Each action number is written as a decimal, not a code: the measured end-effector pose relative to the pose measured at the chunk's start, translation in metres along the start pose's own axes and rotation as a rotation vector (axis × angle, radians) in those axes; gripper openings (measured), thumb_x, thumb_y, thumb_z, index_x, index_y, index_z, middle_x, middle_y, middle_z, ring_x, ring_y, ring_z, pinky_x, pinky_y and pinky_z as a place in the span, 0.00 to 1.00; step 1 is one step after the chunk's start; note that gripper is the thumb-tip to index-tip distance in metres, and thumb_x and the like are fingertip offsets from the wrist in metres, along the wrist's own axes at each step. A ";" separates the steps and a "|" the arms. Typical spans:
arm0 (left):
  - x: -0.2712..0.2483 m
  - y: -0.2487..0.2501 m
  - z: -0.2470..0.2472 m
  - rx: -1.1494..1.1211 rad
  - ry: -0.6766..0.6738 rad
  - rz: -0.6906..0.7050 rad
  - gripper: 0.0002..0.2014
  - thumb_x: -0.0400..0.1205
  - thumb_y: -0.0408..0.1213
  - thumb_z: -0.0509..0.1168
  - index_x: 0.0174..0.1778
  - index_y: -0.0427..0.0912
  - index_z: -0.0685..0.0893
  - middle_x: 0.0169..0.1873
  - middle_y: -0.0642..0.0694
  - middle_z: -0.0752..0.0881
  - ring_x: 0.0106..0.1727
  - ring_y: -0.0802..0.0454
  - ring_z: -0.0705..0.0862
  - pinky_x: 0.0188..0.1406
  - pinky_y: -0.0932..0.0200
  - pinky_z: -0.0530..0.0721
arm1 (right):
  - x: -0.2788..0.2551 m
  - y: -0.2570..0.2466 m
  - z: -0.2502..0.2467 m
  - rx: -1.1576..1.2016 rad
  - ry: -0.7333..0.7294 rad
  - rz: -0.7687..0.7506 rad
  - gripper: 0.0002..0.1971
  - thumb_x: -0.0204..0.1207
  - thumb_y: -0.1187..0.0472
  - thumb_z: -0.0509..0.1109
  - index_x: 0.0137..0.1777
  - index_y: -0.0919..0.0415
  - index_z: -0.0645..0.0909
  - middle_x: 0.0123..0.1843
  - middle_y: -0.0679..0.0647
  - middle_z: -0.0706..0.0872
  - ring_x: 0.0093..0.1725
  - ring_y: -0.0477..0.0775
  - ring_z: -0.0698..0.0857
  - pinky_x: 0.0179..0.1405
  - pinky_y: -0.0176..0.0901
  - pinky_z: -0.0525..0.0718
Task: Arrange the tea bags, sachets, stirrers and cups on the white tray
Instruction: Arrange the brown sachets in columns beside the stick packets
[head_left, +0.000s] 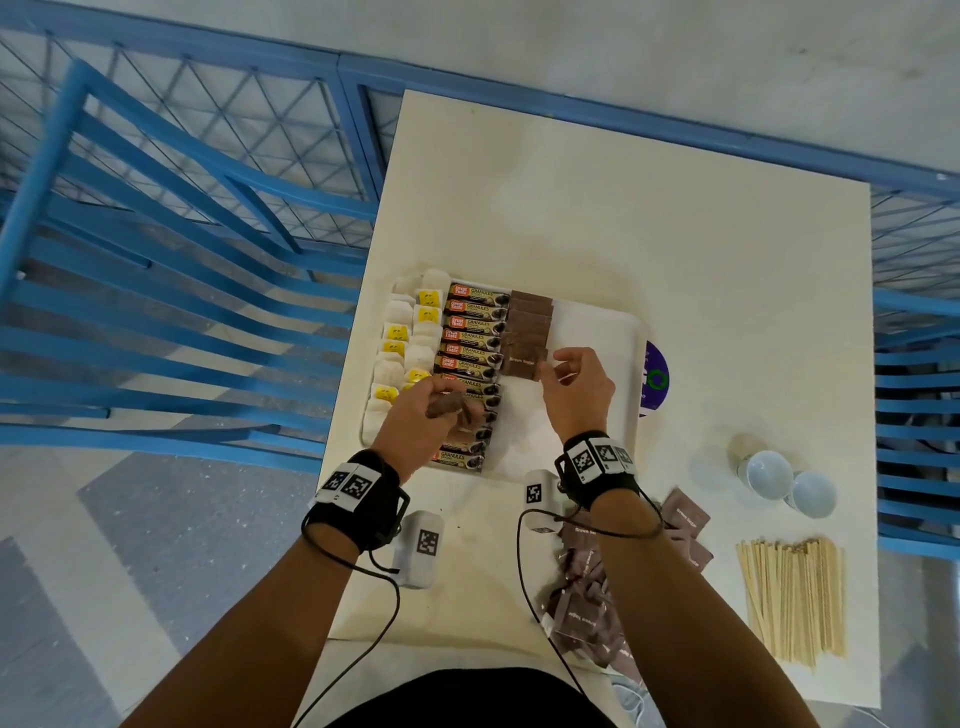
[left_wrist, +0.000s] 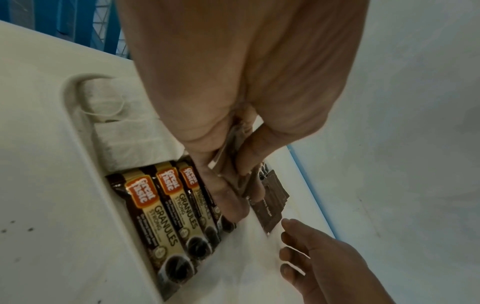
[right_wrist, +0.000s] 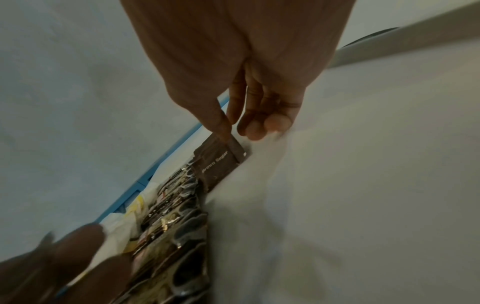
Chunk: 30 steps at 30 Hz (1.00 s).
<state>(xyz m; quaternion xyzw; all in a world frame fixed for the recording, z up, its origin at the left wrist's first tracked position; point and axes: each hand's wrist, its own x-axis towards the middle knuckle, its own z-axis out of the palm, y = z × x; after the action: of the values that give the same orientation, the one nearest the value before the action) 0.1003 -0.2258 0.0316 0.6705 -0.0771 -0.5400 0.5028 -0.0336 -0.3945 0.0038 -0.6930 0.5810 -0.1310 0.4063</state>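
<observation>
A white tray (head_left: 597, 332) holds a column of tea bags (head_left: 410, 343), a column of coffee sachets (head_left: 475, 338) and a row of brown sugar sachets (head_left: 530, 317). My left hand (head_left: 452, 408) hovers over the coffee sachets (left_wrist: 166, 207) and grips a small bunch of brown sachets (left_wrist: 228, 144). My right hand (head_left: 551, 364) pinches the right corner of the nearest brown sugar sachet (right_wrist: 218, 164), which lies at the near end of that row. The right half of the tray is bare.
Loose brown sachets (head_left: 587, 587) are heaped on the table near my right forearm. Wooden stirrers (head_left: 792, 597) lie at the near right, with two white cups (head_left: 769, 475) beyond them. A purple disc (head_left: 655, 376) sits under the tray's right rim. Blue chairs (head_left: 156, 260) stand to the left.
</observation>
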 end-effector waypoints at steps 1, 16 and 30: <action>0.000 0.000 0.001 -0.005 0.006 0.000 0.17 0.85 0.14 0.57 0.65 0.35 0.78 0.54 0.33 0.90 0.55 0.39 0.92 0.51 0.41 0.93 | -0.004 -0.001 -0.001 0.005 -0.003 -0.022 0.05 0.79 0.57 0.75 0.52 0.53 0.83 0.40 0.42 0.86 0.38 0.41 0.84 0.38 0.27 0.76; -0.004 0.009 0.010 0.001 0.089 0.010 0.08 0.89 0.35 0.66 0.57 0.38 0.89 0.54 0.31 0.90 0.51 0.34 0.93 0.46 0.26 0.90 | -0.031 -0.017 0.002 0.015 -0.422 -0.249 0.04 0.79 0.55 0.76 0.49 0.54 0.90 0.39 0.38 0.87 0.39 0.37 0.83 0.45 0.31 0.78; -0.003 0.007 0.016 0.015 0.257 0.070 0.05 0.79 0.36 0.78 0.48 0.43 0.93 0.40 0.44 0.94 0.44 0.46 0.94 0.36 0.53 0.91 | -0.016 -0.005 -0.014 0.069 -0.385 -0.153 0.04 0.73 0.57 0.81 0.46 0.49 0.89 0.41 0.44 0.91 0.42 0.49 0.89 0.49 0.47 0.90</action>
<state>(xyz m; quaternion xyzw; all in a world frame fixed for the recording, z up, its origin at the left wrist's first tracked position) 0.0895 -0.2371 0.0404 0.7347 -0.0397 -0.4312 0.5222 -0.0437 -0.3860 0.0210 -0.7328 0.4335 -0.0464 0.5224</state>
